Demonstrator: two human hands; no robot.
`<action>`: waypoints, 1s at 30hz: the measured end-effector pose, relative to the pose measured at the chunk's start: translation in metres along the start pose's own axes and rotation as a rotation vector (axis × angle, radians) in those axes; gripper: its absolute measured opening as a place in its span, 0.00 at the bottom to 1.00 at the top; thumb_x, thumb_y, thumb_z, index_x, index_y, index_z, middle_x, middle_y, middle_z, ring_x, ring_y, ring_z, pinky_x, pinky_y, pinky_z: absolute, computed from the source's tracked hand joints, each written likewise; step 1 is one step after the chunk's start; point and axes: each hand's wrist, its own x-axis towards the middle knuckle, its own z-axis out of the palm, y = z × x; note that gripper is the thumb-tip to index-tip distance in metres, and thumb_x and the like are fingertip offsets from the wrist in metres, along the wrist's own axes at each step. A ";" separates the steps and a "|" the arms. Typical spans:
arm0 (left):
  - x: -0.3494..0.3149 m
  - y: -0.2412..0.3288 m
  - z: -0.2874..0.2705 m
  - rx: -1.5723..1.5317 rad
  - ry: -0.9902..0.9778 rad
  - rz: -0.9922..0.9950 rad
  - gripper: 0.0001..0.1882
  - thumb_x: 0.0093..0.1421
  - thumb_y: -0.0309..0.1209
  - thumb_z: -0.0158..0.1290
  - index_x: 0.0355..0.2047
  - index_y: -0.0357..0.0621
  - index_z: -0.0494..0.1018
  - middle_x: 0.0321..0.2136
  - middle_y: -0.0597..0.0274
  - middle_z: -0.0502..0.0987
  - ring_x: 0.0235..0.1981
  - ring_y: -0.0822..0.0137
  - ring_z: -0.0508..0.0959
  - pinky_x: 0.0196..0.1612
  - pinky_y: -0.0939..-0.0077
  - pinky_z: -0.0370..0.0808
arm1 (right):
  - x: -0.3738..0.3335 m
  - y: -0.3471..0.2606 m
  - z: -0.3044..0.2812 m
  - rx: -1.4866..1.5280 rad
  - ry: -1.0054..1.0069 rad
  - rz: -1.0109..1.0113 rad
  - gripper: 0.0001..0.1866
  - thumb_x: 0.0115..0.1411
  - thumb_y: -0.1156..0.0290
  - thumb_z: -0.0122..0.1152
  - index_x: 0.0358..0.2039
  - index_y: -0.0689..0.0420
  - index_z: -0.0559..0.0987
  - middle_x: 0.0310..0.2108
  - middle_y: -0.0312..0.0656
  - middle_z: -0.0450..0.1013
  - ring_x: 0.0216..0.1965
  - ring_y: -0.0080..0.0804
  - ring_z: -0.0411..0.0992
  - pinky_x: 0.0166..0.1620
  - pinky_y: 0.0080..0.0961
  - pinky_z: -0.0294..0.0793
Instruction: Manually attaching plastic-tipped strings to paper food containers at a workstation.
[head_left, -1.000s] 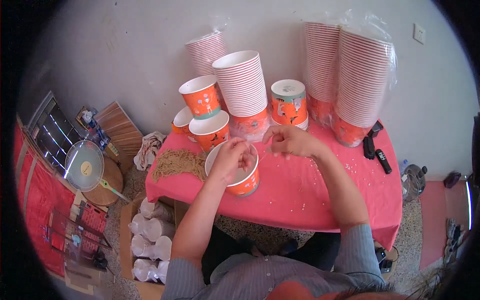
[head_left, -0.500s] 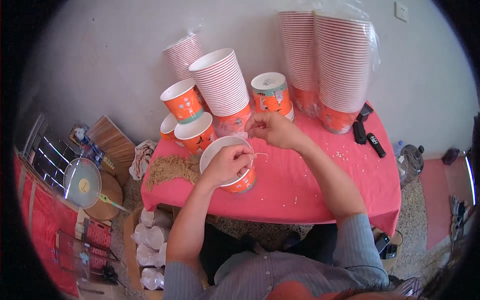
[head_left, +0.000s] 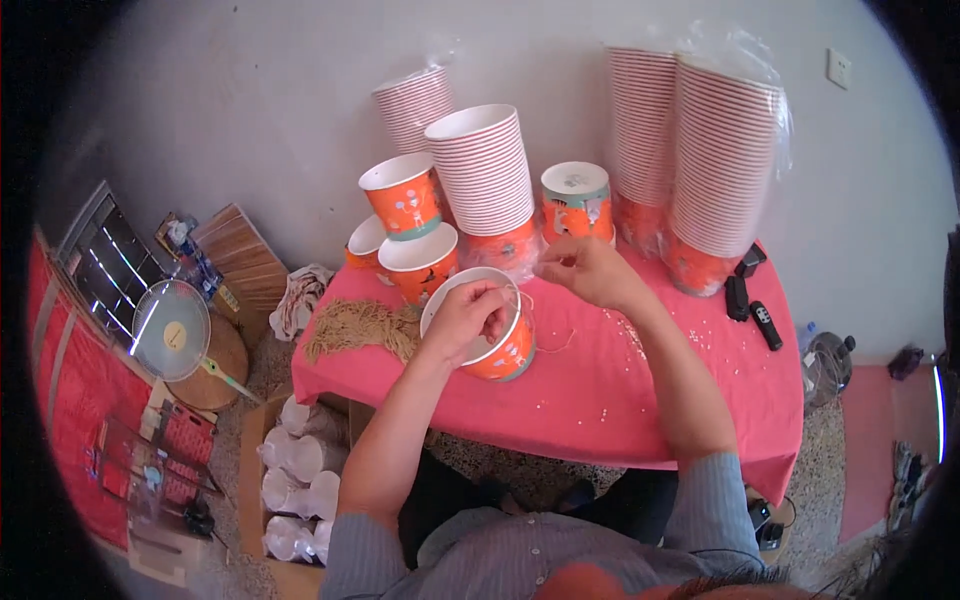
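Note:
An orange paper tub (head_left: 515, 345) with a white inside stands at the table's front edge. Over its mouth is my left hand (head_left: 468, 318), fingers curled and closed; what they hold is hidden. To the upper right, my right hand (head_left: 590, 272) is raised with thumb and forefinger pinched together; anything between them is too small to make out. A thin pale string (head_left: 572, 338) runs near the tub's rim and loops onto the pink tablecloth. Left of the tub lies a tangled bundle of tan strings (head_left: 362, 330). Small white beads (head_left: 640, 345) are scattered beyond my right forearm.
Behind stand tall stacks of paper tubs (head_left: 722, 160), some in clear plastic, and an upturned tub (head_left: 577, 200). Several loose tubs (head_left: 400, 195) sit at the left. Black devices (head_left: 765, 325) lie near the right edge. A carton (head_left: 255, 470) of clear plastic cups stands on the floor.
The string that stretched between my hands now hangs beside the tub and lies on the cloth. My right hand has moved slightly right and down in view; the whole view has shifted.

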 end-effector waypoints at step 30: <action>0.004 -0.005 0.005 0.138 0.027 0.000 0.10 0.72 0.33 0.57 0.41 0.38 0.82 0.28 0.65 0.84 0.21 0.79 0.77 0.25 0.81 0.72 | -0.021 -0.049 0.002 -0.515 -0.364 -0.073 0.10 0.63 0.66 0.66 0.38 0.58 0.88 0.34 0.51 0.83 0.37 0.51 0.82 0.42 0.45 0.80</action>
